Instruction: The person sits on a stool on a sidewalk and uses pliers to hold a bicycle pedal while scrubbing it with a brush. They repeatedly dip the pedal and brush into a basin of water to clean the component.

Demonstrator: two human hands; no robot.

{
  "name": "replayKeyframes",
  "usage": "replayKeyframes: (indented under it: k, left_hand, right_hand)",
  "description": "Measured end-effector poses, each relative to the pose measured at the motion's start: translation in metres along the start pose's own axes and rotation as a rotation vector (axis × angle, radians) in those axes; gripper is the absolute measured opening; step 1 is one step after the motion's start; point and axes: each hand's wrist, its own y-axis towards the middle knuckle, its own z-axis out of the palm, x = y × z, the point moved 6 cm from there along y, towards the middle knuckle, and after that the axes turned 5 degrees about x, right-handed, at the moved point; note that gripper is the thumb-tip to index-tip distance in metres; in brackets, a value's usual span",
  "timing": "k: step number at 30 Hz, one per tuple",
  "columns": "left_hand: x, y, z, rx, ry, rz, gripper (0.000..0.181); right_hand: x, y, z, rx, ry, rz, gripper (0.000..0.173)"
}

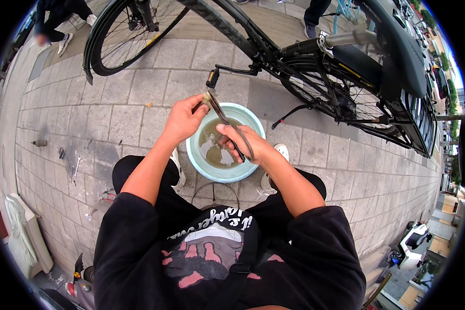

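My right hand grips a long dark metal tool that looks like shears, with a curved handle loop by the wrist. Its tips point up and left. Between the thumb and fingers of my left hand is a small fuzzy yellowish piece, right at those tips; whether the tool touches it I cannot tell. Under both hands stands a pale turquoise plastic basin holding murky brownish water. Just past the tool's tips is a bicycle pedal.
A black bicycle stands beyond the basin on its kickstand. On the paving at left lie a wrench, other small tools and a small cylindrical part. Other people's shoes show at the top.
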Motion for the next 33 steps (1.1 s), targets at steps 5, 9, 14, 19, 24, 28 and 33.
replayKeyframes:
  k: [5,9,14,19,24,28,33]
  left_hand:
    - [-0.027,-0.008,-0.008,0.032,0.596,0.113,0.035]
    - [-0.038,-0.013,-0.008,0.232,0.963,-0.130,0.035]
    - [-0.013,-0.011,-0.025,0.361,0.423,-0.243,0.035]
    - [-0.022,-0.014,-0.019,0.433,-0.104,-0.212,0.032]
    - [-0.019,-0.053,0.027,0.747,0.476,-0.350,0.027]
    - [0.011,-0.035,0.016,0.477,-0.115,-0.333,0.033]
    - [-0.025,-0.009,-0.006,0.251,-0.292,-0.331,0.038]
  right_hand:
    - [-0.006,0.001,-0.004,-0.018,0.033,0.011,0.064]
    - [-0.020,0.005,0.002,-0.028,0.042,0.081,0.056]
    - [-0.019,-0.002,0.010,0.011,0.116,0.044,0.047]
    - [-0.017,-0.011,0.015,0.050,0.210,-0.004,0.045]
    - [-0.006,0.013,-0.028,-0.238,0.383,-0.200,0.034]
    - [0.044,-0.010,-0.074,-0.265,0.259,-0.294,0.036]
    - [0.017,-0.010,-0.028,-0.175,0.081,-0.151,0.042]
